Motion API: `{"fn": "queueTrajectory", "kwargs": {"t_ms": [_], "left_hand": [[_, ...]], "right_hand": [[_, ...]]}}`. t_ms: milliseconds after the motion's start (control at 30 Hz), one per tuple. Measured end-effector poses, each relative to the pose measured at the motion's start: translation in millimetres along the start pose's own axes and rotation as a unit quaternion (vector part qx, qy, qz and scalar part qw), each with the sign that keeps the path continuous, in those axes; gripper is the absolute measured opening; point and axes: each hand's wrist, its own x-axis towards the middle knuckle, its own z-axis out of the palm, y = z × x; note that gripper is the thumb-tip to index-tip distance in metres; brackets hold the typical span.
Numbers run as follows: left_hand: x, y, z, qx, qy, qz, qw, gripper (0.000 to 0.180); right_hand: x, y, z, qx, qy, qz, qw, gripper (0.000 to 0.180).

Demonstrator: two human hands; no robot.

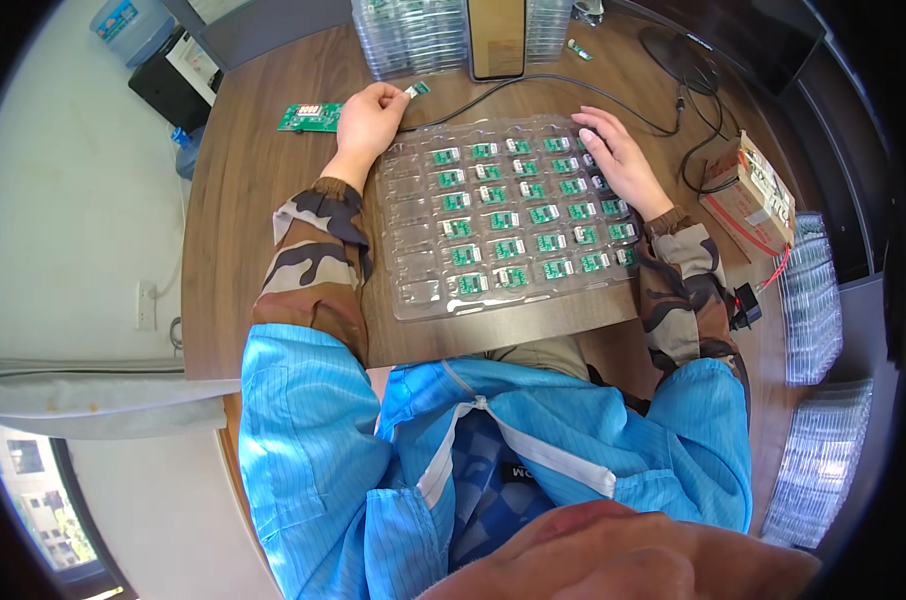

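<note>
Left hand (369, 120): fingers pinched on small board (418, 90), past tray (411, 240)'s far-left corner | right hand (621, 165): fingers part-spread, far-right corner, hold unclear | tray near desk (235, 250)'s front edge; wood leftward

We look from the left one of two fisheye cameras worn on the person's head, above and behind the hands, facing steeply down and a little forward. Our picture is upright: the left hand (367, 122) sits left of our centre, the right hand (625, 160) right of it, both at middle range, a clear tray (411, 213) between them. Nearer to us than either hand, the blue jacket (308, 400) fills much of the lower part. We see wide, reaching a white wall (83, 220) well left of the left hand and a dark screen (758, 40) beyond the right one.
</note>
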Motion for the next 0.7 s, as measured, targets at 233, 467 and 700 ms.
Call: {"fn": "queueTrajectory", "kwargs": {"t_ms": [233, 467, 700], "left_hand": [[-2.1, -2.1, -1.6, 0.006, -0.002, -0.007, 1.0, 0.02], [0.4, -0.7, 0.4, 0.006, -0.002, 0.002, 1.0, 0.021], [0.6, -2.6, 0.4, 0.0, 0.002, 0.0, 1.0, 0.021]], "right_hand": [[0.8, -3.0, 3.9, 0.007, 0.048, 0.004, 0.999, 0.024], [2.0, -4.8, 2.1, 0.014, 0.071, -0.008, 0.997, 0.02], [3.4, -5.8, 1.7, 0.03, 0.078, 0.007, 0.996, 0.021]]}}
